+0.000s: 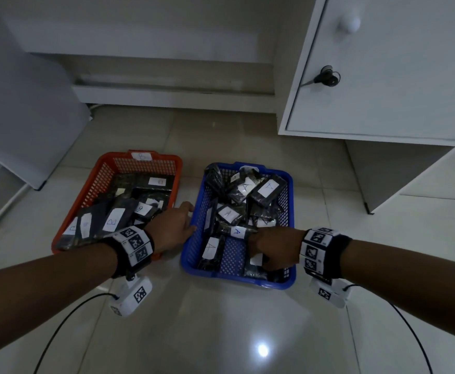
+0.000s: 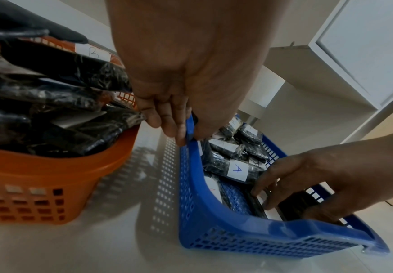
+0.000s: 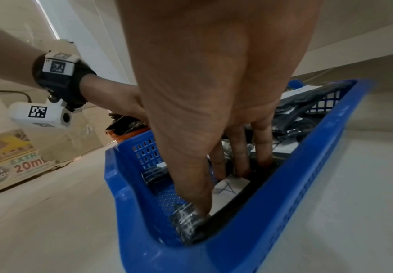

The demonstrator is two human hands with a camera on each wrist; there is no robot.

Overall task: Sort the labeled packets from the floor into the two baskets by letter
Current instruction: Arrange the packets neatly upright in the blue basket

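The blue basket stands on the floor at the right, holding several black packets with white "A" labels. To its left, the orange basket holds packets labelled "B". My left hand pinches the blue basket's left rim, thumb inside and fingers outside. My right hand reaches into the blue basket's near right corner. There it holds an "A" packet between thumb and fingers, low against the basket floor.
A white cabinet with a key in its door stands at the back right, and a white panel leans at the left. A printed carton lies on the floor far left. Glossy tiles stretch in front of the baskets.
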